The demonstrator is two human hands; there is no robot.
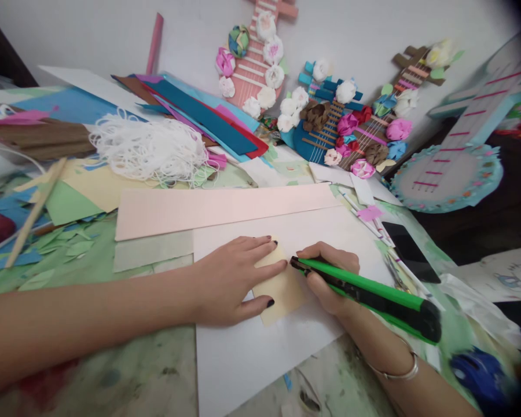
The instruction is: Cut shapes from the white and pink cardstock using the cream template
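Observation:
My left hand [238,278] lies flat with its fingers spread, pressing on a small pale yellow piece of paper [282,298]. That piece rests on a large white sheet [234,370]. My right hand [330,284] is closed around a green and black utility knife [373,292]. The knife's front end is close to the yellow paper's upper right edge, just right of my left fingertips; I cannot make out the blade or whether it touches. Beyond both hands, a long pale pink strip of card [217,211] lies across the top of the white sheet.
A heap of white string [151,147] and coloured sheets [204,116] lie behind. Flower-decorated paper guitars [325,139] lean on the wall. Green paper scraps [69,243] and a wooden stick [37,211] are left; a black phone [410,252], scissors [397,275] and a blue object [480,373] are right.

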